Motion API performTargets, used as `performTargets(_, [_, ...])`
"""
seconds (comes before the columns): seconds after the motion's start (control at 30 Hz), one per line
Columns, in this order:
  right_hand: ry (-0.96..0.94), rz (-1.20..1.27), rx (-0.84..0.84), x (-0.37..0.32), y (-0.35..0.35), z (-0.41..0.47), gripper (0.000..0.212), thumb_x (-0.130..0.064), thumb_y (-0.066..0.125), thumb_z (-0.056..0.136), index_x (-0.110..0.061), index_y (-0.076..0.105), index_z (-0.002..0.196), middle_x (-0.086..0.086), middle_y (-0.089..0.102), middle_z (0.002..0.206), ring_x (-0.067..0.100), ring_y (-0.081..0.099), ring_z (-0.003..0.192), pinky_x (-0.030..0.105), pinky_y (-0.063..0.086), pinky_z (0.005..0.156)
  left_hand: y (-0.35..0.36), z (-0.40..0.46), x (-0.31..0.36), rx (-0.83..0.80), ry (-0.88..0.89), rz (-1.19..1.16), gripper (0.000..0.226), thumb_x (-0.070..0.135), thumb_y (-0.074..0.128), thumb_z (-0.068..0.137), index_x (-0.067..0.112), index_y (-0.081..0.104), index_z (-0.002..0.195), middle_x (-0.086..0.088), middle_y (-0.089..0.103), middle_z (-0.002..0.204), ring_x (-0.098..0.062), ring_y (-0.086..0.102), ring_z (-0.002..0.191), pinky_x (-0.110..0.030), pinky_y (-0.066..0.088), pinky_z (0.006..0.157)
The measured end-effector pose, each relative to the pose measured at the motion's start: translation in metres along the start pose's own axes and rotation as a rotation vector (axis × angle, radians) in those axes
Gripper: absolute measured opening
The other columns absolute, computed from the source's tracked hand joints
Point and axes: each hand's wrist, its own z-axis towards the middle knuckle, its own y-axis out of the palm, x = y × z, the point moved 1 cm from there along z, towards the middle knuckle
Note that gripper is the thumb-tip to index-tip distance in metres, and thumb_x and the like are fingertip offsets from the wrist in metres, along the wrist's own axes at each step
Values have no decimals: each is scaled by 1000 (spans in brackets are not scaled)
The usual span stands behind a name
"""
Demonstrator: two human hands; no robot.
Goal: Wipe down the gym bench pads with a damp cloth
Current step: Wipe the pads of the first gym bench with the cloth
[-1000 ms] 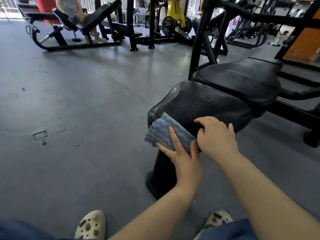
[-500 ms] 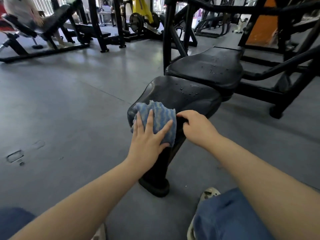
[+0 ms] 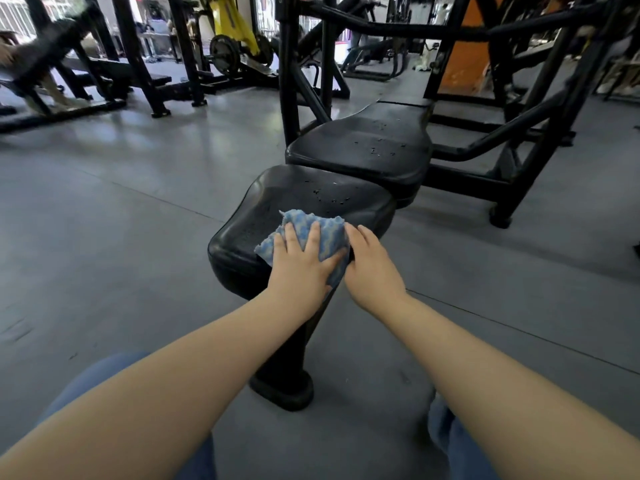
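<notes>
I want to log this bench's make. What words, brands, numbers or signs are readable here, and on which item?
None can be read.
Near seat pad: water drops only, no label.
Far pad: the same.
Blue cloth: wavy pattern, no tag.
Yellow machine behind: too blurred to tell.

Grey gym floor (image 3: 121, 209) all around. Yellow machine (image 3: 235, 26) with a weight plate (image 3: 225, 57) toward the back, black rack posts (image 3: 135, 53) on the left, orange panel (image 3: 467, 53) far right. Blue jeans (image 3: 460, 448) along the bottom edge.
</notes>
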Motion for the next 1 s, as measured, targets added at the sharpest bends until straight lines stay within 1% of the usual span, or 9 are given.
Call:
performTargets(0.1, [9, 82, 113, 2, -4, 4, 63, -2, 35, 90, -20, 22, 149, 4, 12, 158, 23, 18, 142, 32, 25, 109, -3, 24, 9, -66, 31, 41, 68, 51, 37, 95, 41, -7, 147, -16, -17, 155, -53, -6, 137, -59, 5, 112])
performTargets(0.23, [-3, 232, 284, 7, 1, 24, 53, 1, 33, 90, -8, 38, 141, 6, 28, 153, 18, 23, 140, 19, 18, 108, -4, 63, 18, -123, 63, 73, 79, 48, 40, 95, 30, -16, 147, -14, -23, 154, -51, -10, 138, -57, 4, 114])
performTargets(0.4, [24, 274, 322, 16, 6, 48, 49, -13, 27, 91, -2, 47, 135, 11, 42, 144, 20, 32, 136, 24, 20, 111, -19, 85, 2, -261, 230, -137, 75, 45, 49, 91, 30, 6, 150, -12, -19, 155, -48, -13, 139, -53, -1, 116])
performTargets(0.47, [-7, 238, 333, 13, 8, 56, 44, -12, 27, 96, -2, 47, 134, 13, 43, 143, 21, 33, 136, 25, 19, 110, -18, 84, -16, -244, 292, -383, 54, 38, 53, 86, 26, 43, 139, -9, 5, 158, -43, 2, 142, -46, 6, 117])
performTargets(0.53, [4, 164, 331, 7, 12, 65, 51, -25, 21, 96, -5, 45, 137, 14, 38, 145, 24, 29, 137, 29, 16, 111, -21, 74, -34, -158, 269, -665, 38, 31, 49, 76, 17, 70, 104, -4, 49, 139, -30, 38, 130, -35, 27, 109])
performTargets(0.63, [37, -38, 276, -5, 28, 67, 77, -53, 5, 85, -15, 39, 143, 20, 19, 154, 35, 15, 140, 40, 7, 114, -24, 61, -58, 75, 54, -935, 22, 8, 51, 73, 17, 71, 72, -3, 71, 98, -19, 61, 101, -31, 43, 92])
performTargets(0.73, [-55, -140, 245, -15, 46, 55, 82, -62, 8, 80, -21, 37, 145, 16, 18, 156, 43, 4, 142, 47, -2, 115, -22, 50, -67, 222, -108, -771, 27, -1, 47, 79, 18, 66, 76, -1, 65, 94, -18, 58, 94, -27, 41, 84])
performTargets(0.87, [-303, -179, 176, 5, 37, 62, 64, -58, 20, 88, -29, 47, 138, 9, 35, 151, 44, 12, 142, 53, 5, 114, -10, 40, -55, 244, -214, -613, 19, 14, 47, 85, 22, 64, 88, 3, 62, 96, -23, 58, 95, -38, 44, 87])
performTargets(1.0, [-376, -261, 91, 49, 10, 95, 65, -59, 11, 87, -38, 35, 143, -1, 24, 156, 34, 10, 144, 50, 1, 116, -17, 40, -28, 202, -262, -404, 33, 33, 46, 87, 28, 61, 117, 4, 61, 116, -24, 53, 107, -37, 42, 91])
